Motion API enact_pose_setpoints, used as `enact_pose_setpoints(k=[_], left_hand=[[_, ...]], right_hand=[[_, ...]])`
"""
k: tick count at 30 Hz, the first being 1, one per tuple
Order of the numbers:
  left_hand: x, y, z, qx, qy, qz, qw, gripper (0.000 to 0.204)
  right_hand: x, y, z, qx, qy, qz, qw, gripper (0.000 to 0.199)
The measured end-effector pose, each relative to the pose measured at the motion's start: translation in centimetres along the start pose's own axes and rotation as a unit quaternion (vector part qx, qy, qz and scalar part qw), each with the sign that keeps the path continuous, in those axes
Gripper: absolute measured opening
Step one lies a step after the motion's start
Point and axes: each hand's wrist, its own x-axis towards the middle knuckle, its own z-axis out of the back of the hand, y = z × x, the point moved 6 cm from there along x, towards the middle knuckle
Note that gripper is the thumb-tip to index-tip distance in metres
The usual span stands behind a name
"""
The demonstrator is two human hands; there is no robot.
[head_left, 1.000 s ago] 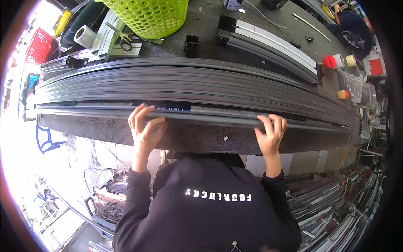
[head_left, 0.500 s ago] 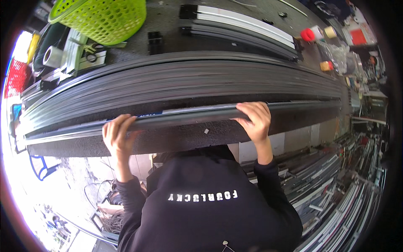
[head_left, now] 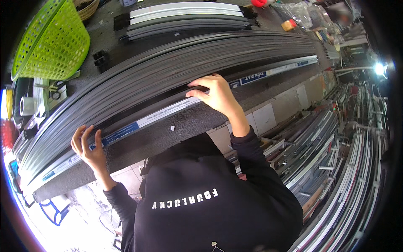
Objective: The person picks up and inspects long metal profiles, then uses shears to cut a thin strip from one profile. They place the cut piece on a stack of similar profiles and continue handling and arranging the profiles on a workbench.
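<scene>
A long metal profile [head_left: 170,110] with white and blue printed film lies diagonally along the front of the dark bench. My left hand [head_left: 89,151] lies over its left part, fingers apart and thumb raised, with film showing between them. Farther right, my right hand [head_left: 216,95] is bent over the same profile, thumb on its far edge and fingers curled past it; their tips are partly hidden. Just beyond lies a wide row of long dark-grey profiles [head_left: 176,63], side by side.
A green perforated basket [head_left: 52,46] stands at the far left, near scissors [head_left: 54,89]. Shorter white and grey profiles [head_left: 184,14] lie at the back. Racked bars [head_left: 327,185] fill the floor area to the right. A small white chip [head_left: 172,128] sits near the bench's front edge.
The profile's printed film face now shows upward, where mostly its grey side showed before. My left hand's fingers have spread apart. The whole view has turned and shifted to the right.
</scene>
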Motion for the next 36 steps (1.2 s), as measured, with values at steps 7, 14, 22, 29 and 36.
enact_pose_setpoints(k=[7, 14, 22, 29, 36], left_hand=[[1.1, -0.5, 0.1, 0.085, 0.085, -0.010, 0.993, 0.033], [2.2, -1.5, 0.8, 0.071, 0.199, 0.042, 0.977, 0.034], [4.4, -1.9, 0.1, 0.016, 0.200, 0.025, 0.979, 0.035], [3.7, -2.8, 1.0, 0.005, 0.236, -0.023, 0.971, 0.045], [3.3, -2.0, 0.6, -0.056, 0.283, 0.041, 0.957, 0.044]], right_hand=[[-2.0, 2.1, -0.1, -0.066, -0.066, 0.079, 0.992, 0.069], [-4.8, 4.0, -0.1, -0.133, -0.131, 0.091, 0.978, 0.044], [-3.8, 4.2, 0.0, -0.105, -0.070, 0.049, 0.991, 0.047], [-5.6, 4.4, 0.7, -0.036, -0.158, 0.055, 0.985, 0.053], [-9.3, 4.0, -1.2, -0.104, -0.150, 0.029, 0.983, 0.049]])
